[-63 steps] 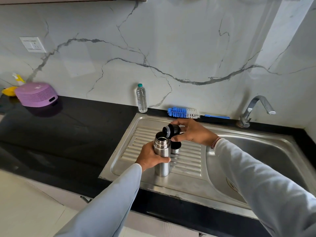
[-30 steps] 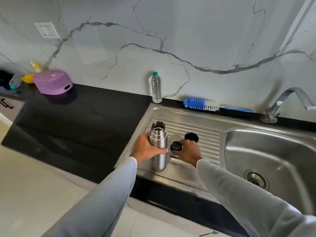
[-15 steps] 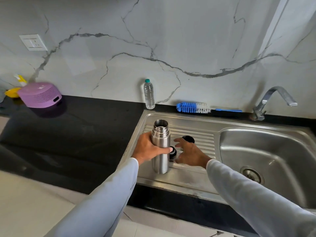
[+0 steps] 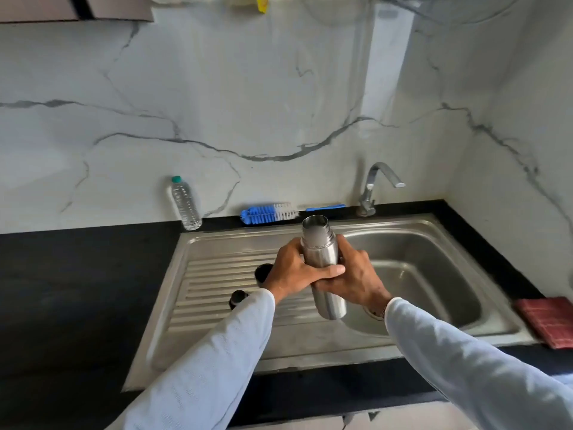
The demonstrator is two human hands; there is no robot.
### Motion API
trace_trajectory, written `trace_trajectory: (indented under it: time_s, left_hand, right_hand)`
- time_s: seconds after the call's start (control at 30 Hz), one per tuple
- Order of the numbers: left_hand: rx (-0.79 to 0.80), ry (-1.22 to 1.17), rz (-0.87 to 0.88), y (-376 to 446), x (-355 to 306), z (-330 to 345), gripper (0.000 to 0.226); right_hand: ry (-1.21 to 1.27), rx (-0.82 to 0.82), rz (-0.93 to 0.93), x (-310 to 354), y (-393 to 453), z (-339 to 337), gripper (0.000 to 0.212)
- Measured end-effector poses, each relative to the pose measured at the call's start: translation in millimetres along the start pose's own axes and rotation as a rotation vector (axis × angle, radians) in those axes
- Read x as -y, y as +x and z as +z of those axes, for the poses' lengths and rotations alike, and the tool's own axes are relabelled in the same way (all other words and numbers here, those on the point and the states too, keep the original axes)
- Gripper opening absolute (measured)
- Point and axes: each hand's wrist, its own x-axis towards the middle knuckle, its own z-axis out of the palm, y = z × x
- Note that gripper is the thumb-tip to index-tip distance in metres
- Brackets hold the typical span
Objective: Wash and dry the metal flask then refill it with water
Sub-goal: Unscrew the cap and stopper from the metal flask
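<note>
The metal flask (image 4: 322, 259) is held upright, mouth open, above the left edge of the sink (image 4: 434, 226) basin, off the ribbed drainboard. It's gripped by both hands: left hand (image 4: 294, 270) fingers are wrapped around the middle, right hand (image 4: 352, 279) fingers are curled around it from the other side. The cup lid (image 4: 263, 273) and stopper (image 4: 238, 297) are parked on the drainboard. Probably best if the mouth is lined up under the tap (image 4: 379, 184) before water is run, with the brush (image 4: 268, 212) at the back edge grabbed after.
</note>
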Motion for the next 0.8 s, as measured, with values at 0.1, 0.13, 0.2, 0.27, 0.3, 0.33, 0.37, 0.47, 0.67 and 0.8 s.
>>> trace_trajectory:
  time_s: [0.1,0.13,0.2,0.27,0.3,0.33,0.37,0.47,0.67,0.8]
  left_hand:
    - [0.243,0.189,0.043,15,-10,18,0.08]
    - [0.295,0.281,0.053,20,-10,22,0.088]
    - [0.347,0.479,0.042,30,-8,35,0.108]
    - [0.36,0.641,0.005,39,-1,51,0.102]
    - [0.358,0.71,-0.007,45,1,62,0.092]
    - [0.353,0.765,-0.023,48,3,68,0.081]
    - [0.352,0.804,-0.034,55,2,83,0.071]
    - [0.34,0.887,-0.064,65,5,99,0.06]
    - [0.34,0.98,-0.102,78,9,126,0.063]
    - [0.359,1.016,-0.124,79,12,134,0.065]
  right_hand:
    - [-0.042,-0.026,0.066,-33,-8,-34,0.07]
    - [-0.083,-0.035,0.094,-42,-9,-44,0.072]
    - [-0.212,-0.021,0.153,-62,-11,-67,0.08]
    - [-0.365,0.026,0.213,-82,-12,-89,0.084]
    - [-0.443,0.06,0.235,-93,-13,-101,0.086]
    - [-0.513,0.092,0.243,-103,-13,-109,0.088]
    - [-0.576,0.119,0.253,-118,-16,-124,0.089]
    - [-0.707,0.179,0.233,-141,-21,-142,0.085]
    - [-0.858,0.321,0.229,-179,-23,-165,0.084]
    - [-0.937,0.419,0.252,-194,-21,-167,0.078]
